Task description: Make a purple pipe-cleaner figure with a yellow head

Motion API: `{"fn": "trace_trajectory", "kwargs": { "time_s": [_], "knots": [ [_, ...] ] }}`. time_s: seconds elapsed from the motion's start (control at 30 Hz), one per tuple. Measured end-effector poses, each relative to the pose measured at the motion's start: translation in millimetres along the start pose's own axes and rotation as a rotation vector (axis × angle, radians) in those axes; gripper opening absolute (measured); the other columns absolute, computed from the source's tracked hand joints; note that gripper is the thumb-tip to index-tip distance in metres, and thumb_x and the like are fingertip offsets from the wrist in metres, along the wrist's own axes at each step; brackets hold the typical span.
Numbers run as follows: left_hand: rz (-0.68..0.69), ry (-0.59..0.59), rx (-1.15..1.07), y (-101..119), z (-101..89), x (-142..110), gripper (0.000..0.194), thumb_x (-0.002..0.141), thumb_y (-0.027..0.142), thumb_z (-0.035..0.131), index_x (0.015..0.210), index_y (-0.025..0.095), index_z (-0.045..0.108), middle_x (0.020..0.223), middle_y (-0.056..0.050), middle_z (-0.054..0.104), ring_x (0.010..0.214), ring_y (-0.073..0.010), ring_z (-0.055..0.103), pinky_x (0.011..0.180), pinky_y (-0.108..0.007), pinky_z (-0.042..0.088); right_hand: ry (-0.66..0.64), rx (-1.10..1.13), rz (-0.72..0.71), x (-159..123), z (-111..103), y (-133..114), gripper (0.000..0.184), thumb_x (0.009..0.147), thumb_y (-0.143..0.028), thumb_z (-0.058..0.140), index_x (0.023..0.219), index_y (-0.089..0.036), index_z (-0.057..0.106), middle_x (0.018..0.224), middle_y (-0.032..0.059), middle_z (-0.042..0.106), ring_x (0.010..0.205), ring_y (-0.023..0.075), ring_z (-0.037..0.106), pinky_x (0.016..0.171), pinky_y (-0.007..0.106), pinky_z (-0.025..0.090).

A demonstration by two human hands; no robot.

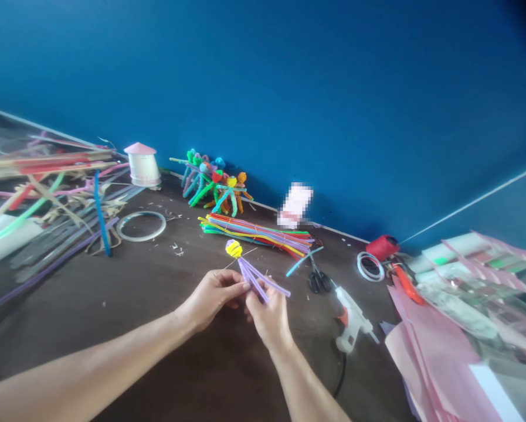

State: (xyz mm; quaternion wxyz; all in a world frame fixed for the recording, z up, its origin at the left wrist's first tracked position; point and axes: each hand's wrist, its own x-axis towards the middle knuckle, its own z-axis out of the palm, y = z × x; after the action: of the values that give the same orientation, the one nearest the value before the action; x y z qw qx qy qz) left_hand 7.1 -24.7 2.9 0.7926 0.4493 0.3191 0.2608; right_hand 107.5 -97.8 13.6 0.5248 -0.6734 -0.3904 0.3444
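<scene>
In the head view, pinching a purple-legged figure by its legs between thumb and fingers of the left hand, and grasping the same legs with curled fingers of the right hand. Hard to tell exactly where the right fingertips press, being partly hidden. Pointing the figure's yellow-banded head up and away, just beyond the left fingertips, with loose leg ends sticking out over the right hand.

Farther past the fingers, showing a bundle of stems in mixed colours, then a cluster of finished figures near the wall. Near the right fingers, showing a light-blue stem beside scissors, then a glue gun; well to the right, pink sheets. Left of the left fingers and beyond, showing a ring, a pink-topped cup and, farthest out, a heap of strips.
</scene>
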Motion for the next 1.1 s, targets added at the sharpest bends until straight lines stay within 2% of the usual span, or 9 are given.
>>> {"fn": "trace_trajectory", "kwargs": {
  "time_s": [0.3,0.5,0.57,0.7,0.97,1.1],
  "knots": [
    [-0.010,-0.017,-0.039,0.3,-1.0,0.0,0.023,0.057,0.027,0.073,0.066,0.011,0.058,0.060,-0.001,0.061,0.049,-0.0078,0.052,0.047,-0.018,0.039,0.002,0.018,-0.059,1.2,-1.2,3.8,0.006,0.072,-0.023,0.052,0.071,-0.017,0.051,0.048,-0.0052,0.048,0.037,0.0064,0.043,0.034,0.016,0.038],
    [-0.055,-0.076,-0.122,4.2,-3.5,1.2,0.021,0.062,0.028,0.070,0.062,0.011,0.057,0.055,0.000,0.057,0.049,-0.0084,0.052,0.045,-0.017,0.038,-0.117,0.367,0.098,5.3,-1.9,8.6,0.017,0.070,-0.031,0.059,0.076,-0.016,0.053,0.063,-0.0014,0.057,0.048,0.0081,0.051,0.038,0.016,0.042],
    [-0.068,-0.078,-0.122,4.3,-3.9,1.8,0.022,0.062,0.029,0.069,0.062,0.011,0.057,0.055,0.000,0.057,0.049,-0.0078,0.052,0.044,-0.016,0.038,-0.110,0.386,0.088,5.8,-1.6,8.6,0.018,0.070,-0.031,0.060,0.076,-0.016,0.054,0.064,-0.0010,0.057,0.047,0.0072,0.050,0.039,0.017,0.042],
    [-0.070,-0.054,-0.120,2.4,-3.8,2.9,0.023,0.062,0.030,0.069,0.063,0.011,0.056,0.055,0.000,0.057,0.047,-0.0071,0.052,0.044,-0.016,0.038,-0.024,0.249,-0.017,4.2,0.0,6.5,0.015,0.071,-0.028,0.060,0.077,-0.015,0.055,0.061,-0.0001,0.058,0.050,0.0097,0.053,0.045,0.020,0.045],
    [-0.042,0.055,-0.091,1.7,-0.8,2.0,0.024,0.056,0.027,0.073,0.061,0.011,0.055,0.054,0.000,0.059,0.049,-0.0077,0.052,0.046,-0.016,0.040,0.052,0.025,-0.074,2.1,-0.2,7.9,0.014,0.075,-0.029,0.055,0.072,-0.016,0.057,0.059,0.0015,0.060,0.047,0.0121,0.053,0.044,0.022,0.045],
    [-0.058,0.082,-0.121,0.7,0.3,1.9,0.024,0.055,0.026,0.074,0.059,0.011,0.055,0.053,0.000,0.058,0.048,-0.0070,0.052,0.047,-0.017,0.041,0.074,-0.084,-0.200,0.7,-0.6,8.5,0.012,0.077,-0.026,0.051,0.072,-0.018,0.059,0.066,0.0038,0.061,0.057,0.0155,0.057,0.056,0.026,0.047]
  ]
}}
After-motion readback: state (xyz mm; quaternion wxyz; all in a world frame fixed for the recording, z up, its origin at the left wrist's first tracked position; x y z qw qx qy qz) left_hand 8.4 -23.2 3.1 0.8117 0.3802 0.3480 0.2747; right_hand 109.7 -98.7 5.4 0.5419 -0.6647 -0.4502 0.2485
